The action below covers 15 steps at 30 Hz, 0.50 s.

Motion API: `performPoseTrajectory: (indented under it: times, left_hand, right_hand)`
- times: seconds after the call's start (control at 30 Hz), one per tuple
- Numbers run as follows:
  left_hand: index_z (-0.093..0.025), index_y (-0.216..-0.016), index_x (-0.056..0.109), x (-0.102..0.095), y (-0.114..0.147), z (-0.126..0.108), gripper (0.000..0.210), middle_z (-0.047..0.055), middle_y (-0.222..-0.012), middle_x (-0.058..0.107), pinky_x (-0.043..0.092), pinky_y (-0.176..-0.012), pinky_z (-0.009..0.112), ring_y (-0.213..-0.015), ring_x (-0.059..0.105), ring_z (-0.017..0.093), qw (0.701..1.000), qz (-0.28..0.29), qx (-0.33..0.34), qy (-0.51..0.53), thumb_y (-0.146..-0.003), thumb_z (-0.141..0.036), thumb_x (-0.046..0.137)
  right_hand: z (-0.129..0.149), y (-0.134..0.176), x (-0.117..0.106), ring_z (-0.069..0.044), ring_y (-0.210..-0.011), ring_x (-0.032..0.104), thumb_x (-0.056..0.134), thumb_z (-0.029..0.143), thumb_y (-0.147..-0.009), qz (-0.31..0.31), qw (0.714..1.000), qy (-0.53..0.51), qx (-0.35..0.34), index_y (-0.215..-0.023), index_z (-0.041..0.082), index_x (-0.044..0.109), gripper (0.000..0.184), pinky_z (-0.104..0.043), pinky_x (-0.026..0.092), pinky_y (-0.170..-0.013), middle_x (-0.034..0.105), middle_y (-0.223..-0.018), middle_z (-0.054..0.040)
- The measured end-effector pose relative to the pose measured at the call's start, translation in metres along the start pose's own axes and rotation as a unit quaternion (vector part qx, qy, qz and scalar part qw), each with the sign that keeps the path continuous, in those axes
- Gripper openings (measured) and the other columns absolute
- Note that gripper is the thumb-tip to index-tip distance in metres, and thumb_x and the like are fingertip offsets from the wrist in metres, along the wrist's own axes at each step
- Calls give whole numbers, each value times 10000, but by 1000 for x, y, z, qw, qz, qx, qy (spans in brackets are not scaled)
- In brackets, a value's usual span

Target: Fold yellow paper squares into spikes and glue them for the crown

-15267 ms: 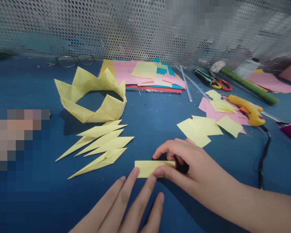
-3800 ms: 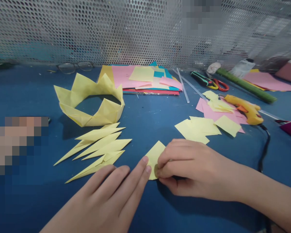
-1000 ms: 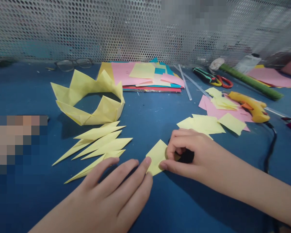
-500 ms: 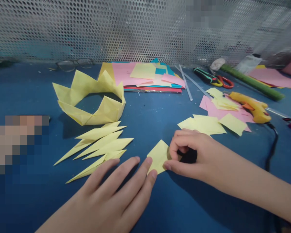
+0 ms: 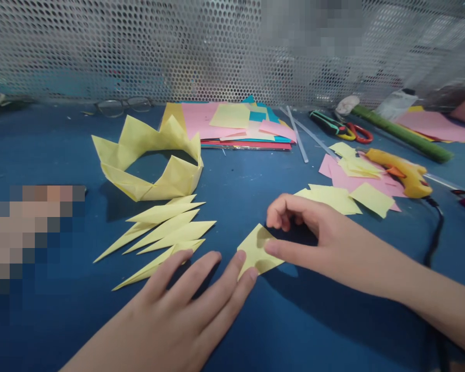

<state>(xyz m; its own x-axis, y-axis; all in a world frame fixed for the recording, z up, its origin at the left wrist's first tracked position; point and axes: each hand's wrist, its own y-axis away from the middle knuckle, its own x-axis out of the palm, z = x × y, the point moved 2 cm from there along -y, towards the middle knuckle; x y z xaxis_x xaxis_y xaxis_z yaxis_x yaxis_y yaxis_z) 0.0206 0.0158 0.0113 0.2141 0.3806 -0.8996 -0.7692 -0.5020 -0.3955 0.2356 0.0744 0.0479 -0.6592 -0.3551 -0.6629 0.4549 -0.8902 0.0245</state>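
Left grip [image 5: 178,315]: we record it as human and bare, broad and smooth across the back, with four slim digits in view.
Left fingertips [image 5: 241,255]: we find them rounded, each digit tapering gently toward its end; nail detail is too small for us to read.
Left knuckles: we note soft, low contours.
Right grip [image 5: 321,245]: we record it likewise as human and bare, slender in build.
Right thumb [image 5: 292,252]: slim, with a rounded tip.
Right fingers [image 5: 282,205]: slim; we see them only in part.
Right forearm [image 5: 430,302]: bare and smooth in outline, visible to us as far as the right-hand edge.
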Motion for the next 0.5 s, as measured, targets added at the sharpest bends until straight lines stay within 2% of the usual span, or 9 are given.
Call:
performPoseTrajectory:
  times: [0.07,0.13,0.2,0.27,0.4,0.5]
  left_hand:
    - [-257,-1315,519,-1,0,0,420,-53,-1353,569,162,-1085,369,-1127,473,211,1000,-3,2,-3,-918,-249,380]
    - [-270,-1252,575,-4,0,-1,397,-80,-1300,602,193,-1066,359,-1095,481,209,1000,-12,9,-3,-912,-225,374]
    - [-279,-1166,633,-6,1,-3,375,-95,-1230,634,210,-1058,360,-1049,485,207,999,-18,25,-9,-899,-200,381]
    - [-271,-1143,648,-6,3,-5,359,-77,-1232,627,195,-1083,378,-1044,477,207,999,-3,40,-18,-889,-199,403]
    - [-223,-1219,586,-4,7,-7,357,-19,-1347,540,106,-1161,427,-1172,437,207,997,-12,63,-43,-913,-221,403]
    - [-174,-1252,543,-2,8,-7,371,35,-1403,480,102,-1174,437,-1256,402,212,995,-11,79,-68,-920,-208,381]
  right_hand:
    - [2,0,5,-135,-988,523,683,296,-839,-21,997,25,-67,-1066,238,556,266,-235,432,-851,560,-1058,-2]
    - [4,1,11,-160,-1185,460,654,323,-875,30,989,66,-130,-1244,246,529,397,-275,371,-999,499,-1288,-38]
    - [5,3,14,-169,-1262,412,585,319,-927,94,977,100,-162,-1301,247,522,386,-303,321,-1059,466,-1363,-46]
    - [6,3,14,-164,-1231,437,557,309,-945,118,973,113,-166,-1294,242,547,355,-298,336,-1043,500,-1320,-46]
    - [5,1,11,-138,-1065,520,595,309,-923,108,982,78,-134,-1256,227,590,343,-242,417,-933,544,-1144,-45]
    - [2,1,10,-114,-950,555,611,275,-911,101,987,50,-115,-1152,225,647,248,-207,441,-842,560,-1014,-21]
